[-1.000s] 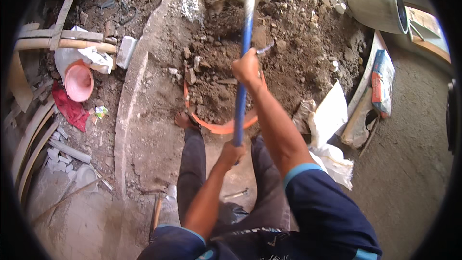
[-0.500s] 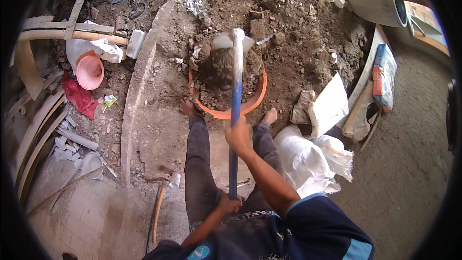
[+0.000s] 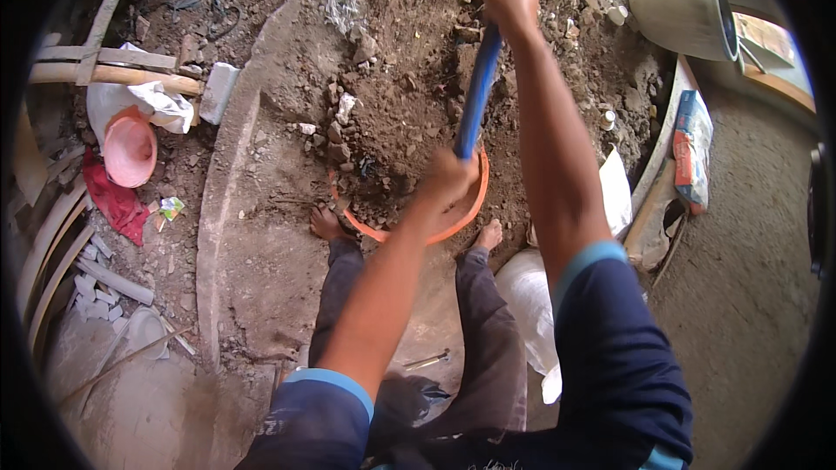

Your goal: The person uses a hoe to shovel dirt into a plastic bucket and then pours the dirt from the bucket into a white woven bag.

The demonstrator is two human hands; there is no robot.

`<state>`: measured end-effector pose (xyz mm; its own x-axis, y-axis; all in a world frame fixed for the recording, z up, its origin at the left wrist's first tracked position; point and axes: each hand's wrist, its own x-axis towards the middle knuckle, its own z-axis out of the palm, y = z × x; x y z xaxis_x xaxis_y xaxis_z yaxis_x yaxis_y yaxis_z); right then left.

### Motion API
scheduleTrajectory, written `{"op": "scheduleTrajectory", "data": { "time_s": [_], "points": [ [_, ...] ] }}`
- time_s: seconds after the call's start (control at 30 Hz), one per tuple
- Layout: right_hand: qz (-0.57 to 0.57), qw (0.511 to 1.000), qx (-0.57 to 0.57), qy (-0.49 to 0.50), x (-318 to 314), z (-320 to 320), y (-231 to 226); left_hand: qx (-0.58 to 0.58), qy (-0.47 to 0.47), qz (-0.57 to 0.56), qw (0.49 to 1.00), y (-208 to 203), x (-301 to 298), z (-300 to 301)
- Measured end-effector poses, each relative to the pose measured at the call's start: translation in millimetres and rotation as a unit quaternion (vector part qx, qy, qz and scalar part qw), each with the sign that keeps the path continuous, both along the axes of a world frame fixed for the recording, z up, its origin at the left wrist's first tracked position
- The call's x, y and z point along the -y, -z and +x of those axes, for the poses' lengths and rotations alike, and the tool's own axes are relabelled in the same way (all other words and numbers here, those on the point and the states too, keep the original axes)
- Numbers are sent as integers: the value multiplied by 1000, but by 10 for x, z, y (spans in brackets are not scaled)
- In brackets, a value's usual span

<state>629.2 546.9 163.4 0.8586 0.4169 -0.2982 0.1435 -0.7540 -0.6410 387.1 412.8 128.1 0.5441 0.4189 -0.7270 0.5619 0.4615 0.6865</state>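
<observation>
Both my hands are wrapped round the blue handle (image 3: 482, 91) of a hoe. My left hand (image 3: 448, 177) grips its lower end, over the right part of an orange basin (image 3: 453, 228). Farther up the handle, my right hand (image 3: 512, 5) is closed round it. The hoe's head lies beyond the top edge, out of view. Dark soil (image 3: 374, 196) fills part of the basin and merges with the heap behind it; my left forearm hides some of its rim. My bare feet (image 3: 328, 224) stand either side of the basin.
Loose soil and rubble (image 3: 401, 61) spread across the far side. A low concrete edge (image 3: 228, 174) runs along the left, near a pink bucket (image 3: 131, 150) and red cloth (image 3: 116, 200). White sacks (image 3: 527, 292) lie right of my legs. A pale urn (image 3: 684, 17) rests at far right.
The hoe has swung up and away from the basin, its head leaving the view. My right hand has moved far forward, and my left hand has risen from my lap to above the basin.
</observation>
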Motion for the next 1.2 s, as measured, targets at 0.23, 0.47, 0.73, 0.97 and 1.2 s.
{"op": "scheduleTrajectory", "data": {
  "time_s": [0.23,0.47,0.73,0.97,1.2],
  "points": [
    [-140,986,59,-61,-95,-370,840,75,-98,-240,963,-144,37,-453],
    [-212,967,-114,-84,372,-1390,158,-1,-175,-332,927,-1265,595,-1212],
    [-264,939,-182,-121,1320,-1970,-124,-59,-192,-393,897,-2027,1327,-1582],
    [-214,953,-191,-98,1639,-2529,-507,-84,-151,-388,905,-2286,1475,-2289],
    [-158,972,-166,-58,2154,-3187,-748,-104,-62,-437,891,-2636,1466,-3103]
  ]
}}
